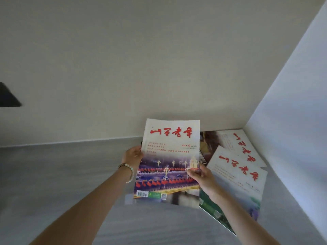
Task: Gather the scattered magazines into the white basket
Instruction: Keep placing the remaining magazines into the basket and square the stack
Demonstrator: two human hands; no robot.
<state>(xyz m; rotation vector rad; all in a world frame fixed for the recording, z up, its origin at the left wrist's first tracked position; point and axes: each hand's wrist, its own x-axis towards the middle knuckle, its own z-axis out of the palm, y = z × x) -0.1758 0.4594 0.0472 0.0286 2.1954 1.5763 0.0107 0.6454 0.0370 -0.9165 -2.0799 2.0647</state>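
Observation:
I hold a magazine (169, 156) with red title characters and a street photo on its cover, lifted above the grey surface. My left hand (131, 156) grips its left edge, and a bead bracelet is on that wrist. My right hand (201, 175) pinches its right edge, thumb on the cover. Two more magazines lie flat in the right corner: one (237, 177) in front and one (242, 145) behind it. A further dark-covered magazine (206, 144) peeks out beneath them. The white basket is not in view.
The grey surface (62, 183) runs left and toward me. A pale wall (141, 59) stands behind it and a white side wall (292, 121) closes the right. A dark object (8, 96) shows at the left edge.

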